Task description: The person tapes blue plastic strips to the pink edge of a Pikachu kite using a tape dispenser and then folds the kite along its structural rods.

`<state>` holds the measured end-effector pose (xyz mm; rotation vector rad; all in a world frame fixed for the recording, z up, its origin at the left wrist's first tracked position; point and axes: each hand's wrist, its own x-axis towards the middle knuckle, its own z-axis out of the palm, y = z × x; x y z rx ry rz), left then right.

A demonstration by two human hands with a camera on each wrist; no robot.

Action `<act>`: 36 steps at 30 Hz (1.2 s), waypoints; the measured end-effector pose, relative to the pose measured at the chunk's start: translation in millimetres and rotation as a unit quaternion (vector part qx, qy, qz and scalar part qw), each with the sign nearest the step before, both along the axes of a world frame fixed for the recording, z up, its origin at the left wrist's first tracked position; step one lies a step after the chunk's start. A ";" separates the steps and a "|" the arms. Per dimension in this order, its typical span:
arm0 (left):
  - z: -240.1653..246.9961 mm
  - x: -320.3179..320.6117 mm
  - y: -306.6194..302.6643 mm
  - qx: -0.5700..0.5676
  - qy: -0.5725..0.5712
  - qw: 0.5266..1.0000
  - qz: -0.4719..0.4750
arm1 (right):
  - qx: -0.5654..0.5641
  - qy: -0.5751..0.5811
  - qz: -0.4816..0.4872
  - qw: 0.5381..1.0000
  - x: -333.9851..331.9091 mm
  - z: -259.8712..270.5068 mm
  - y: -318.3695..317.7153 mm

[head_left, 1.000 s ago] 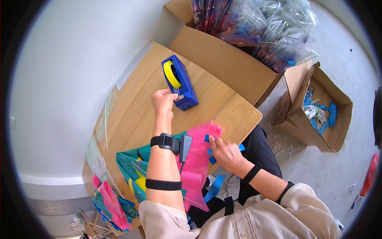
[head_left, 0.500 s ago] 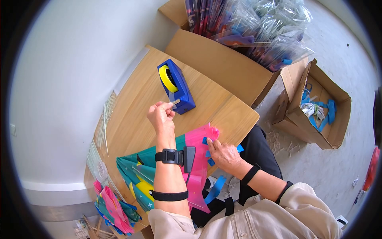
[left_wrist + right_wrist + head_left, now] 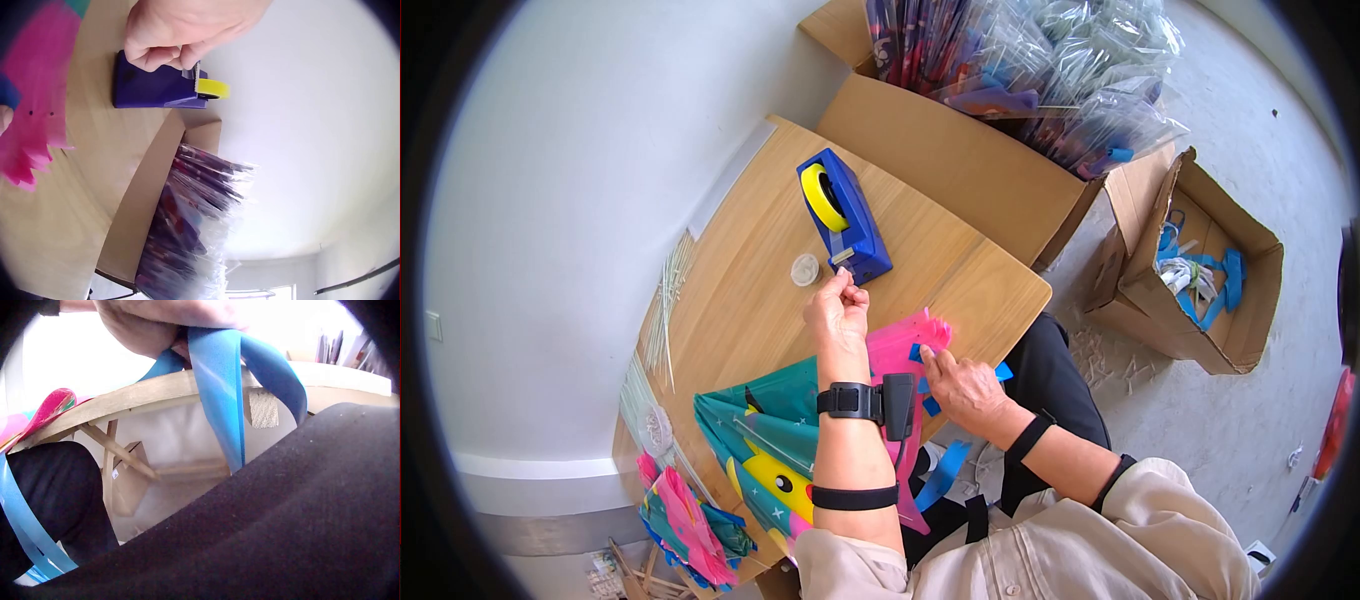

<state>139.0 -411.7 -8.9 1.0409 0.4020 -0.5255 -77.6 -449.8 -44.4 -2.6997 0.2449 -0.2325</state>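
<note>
Pinching the end of the clear tape (image 3: 187,73) in the left hand (image 3: 838,308), thumb and fingers closed together, right at the cutter of the blue dispenser (image 3: 866,228) with its yellow roll (image 3: 821,198) on the table (image 3: 960,285). Keeping the right hand (image 3: 968,390) low with bent fingers around blue ribbon (image 3: 215,394) at the pink end of a pink and green fabric (image 3: 897,344), but cannot tell how tightly. Can see the fabric spread partly under the left forearm, with a yellow printed face (image 3: 775,478), and ribbon hanging past the table edge. Just beside the dispenser, see a small pale round object (image 3: 805,269). Further out, see thin white sticks (image 3: 662,310) along the wall side, a large cardboard box (image 3: 960,150) of plastic-wrapped bundles (image 3: 1050,70), and a smaller box (image 3: 1135,315) holding more ribbon
</note>
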 end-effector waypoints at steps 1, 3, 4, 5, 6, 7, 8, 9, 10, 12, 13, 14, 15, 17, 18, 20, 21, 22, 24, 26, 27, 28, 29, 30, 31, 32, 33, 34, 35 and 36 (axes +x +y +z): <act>-1.7 -2.1 -0.8 -0.004 0.010 1.000 0.014 | 0.002 0.002 -0.002 1.000 0.1 -0.1 0.2; -3.5 -4.9 -1.9 -0.012 -0.009 1.000 0.015 | 0.003 0.004 -0.005 1.000 0.0 -1.3 -0.2; -4.5 -6.2 -2.1 -0.020 -0.028 0.999 0.016 | 0.002 -0.004 -0.007 1.000 0.3 -3.0 0.1; -5.2 -6.1 -3.0 -0.020 -0.027 0.999 0.016 | 0.001 -0.012 -0.008 1.000 0.7 -4.0 0.7; -6.3 -5.1 -4.2 -0.023 -0.006 1.000 0.008 | 0.002 -0.011 -0.007 1.000 0.7 -3.3 1.0; -7.2 -4.9 -4.7 -0.027 0.015 1.000 0.001 | 0.001 -0.007 -0.006 1.000 0.6 -1.4 0.4; -8.6 -6.6 -6.1 -0.027 0.015 1.000 0.002 | 0.001 -0.003 -0.006 1.000 0.5 -0.1 0.1; -11.4 -8.9 -8.4 -0.013 0.054 0.998 -0.003 | 0.001 -0.003 -0.005 1.000 0.7 -1.1 0.6; -13.7 -10.8 -9.5 0.002 0.094 0.996 -0.009 | 0.003 -0.008 -0.008 1.000 1.1 -3.0 1.4; -13.5 -20.6 -6.8 0.034 0.033 0.998 -0.048 | 0.007 -0.010 -0.013 1.000 0.2 -3.2 0.9; -12.1 -27.6 -4.8 0.066 -0.027 0.994 -0.086 | 0.009 -0.011 -0.015 1.000 0.7 -0.9 0.2; -7.4 -28.6 0.3 0.086 -0.093 0.980 -0.154 | 0.012 -0.012 -0.015 1.000 0.5 0.4 -0.5; 0.6 -26.1 5.7 0.088 -0.090 0.980 -0.154 | 0.015 -0.009 -0.015 1.000 -0.5 0.4 -0.9; 16.6 -19.0 17.1 0.203 -0.259 0.845 -0.421 | -0.004 -0.018 -0.013 1.000 -0.2 0.5 -0.4; 22.8 -19.8 18.5 0.208 -0.301 0.794 -0.486 | -0.001 -0.018 -0.011 1.000 0.4 -0.4 -0.2; 33.7 -21.9 17.6 0.241 -0.302 0.723 -0.573 | -0.011 -0.020 -0.011 1.000 0.2 -3.1 0.6; 38.2 -22.8 14.7 0.269 -0.302 0.641 -0.653 | -0.009 -0.019 -0.010 1.000 0.3 -3.0 0.7; 32.8 -22.7 12.6 0.284 -0.321 0.601 -0.675 | -0.006 -0.018 -0.012 1.000 0.4 -3.1 0.8; 23.9 -26.6 4.4 0.308 -0.361 0.549 -0.688 | -0.003 -0.015 -0.016 1.000 0.4 -3.4 0.6; 13.1 -29.7 -0.2 0.329 -0.399 0.496 -0.698 | 0.012 -0.033 -0.020 0.999 0.3 -4.8 0.5; 9.1 -31.1 -1.8 0.340 -0.431 0.476 -0.687 | 0.012 -0.031 -0.020 0.999 0.5 -4.0 0.6; 6.0 -32.0 -2.7 0.350 -0.462 0.456 -0.675 | 0.020 -0.001 -0.019 1.000 0.9 -1.9 0.5; 3.7 -32.2 -2.3 0.349 -0.461 0.457 -0.676 | 0.027 0.029 -0.018 0.999 1.2 -0.3 0.3; 5.9 -33.8 -2.7 0.356 -0.480 0.439 -0.671 | 0.028 0.029 -0.018 0.999 1.2 0.2 0.1; 7.1 -34.5 -2.8 0.364 -0.499 0.421 -0.665 | 0.026 0.031 -0.015 0.999 1.3 0.5 0.0; 6.2 -34.7 -2.3 0.364 -0.498 0.422 -0.665 | 0.025 0.032 -0.013 0.999 1.5 0.5 -0.1; 5.4 -35.0 -1.8 0.372 -0.509 0.419 -0.653 | 0.026 0.033 -0.013 0.999 1.7 0.2 -0.1; 4.5 -35.2 -1.6 0.379 -0.521 0.416 -0.642 | 0.024 0.030 -0.013 0.999 1.6 -0.2 -0.1; 3.4 -35.0 -1.5 0.379 -0.520 0.416 -0.643 | 0.023 0.027 -0.012 0.999 1.3 -0.9 0.2; 4.6 -35.2 -2.4 0.385 -0.523 0.408 -0.642 | 0.024 0.028 -0.013 0.999 1.1 -1.7 0.4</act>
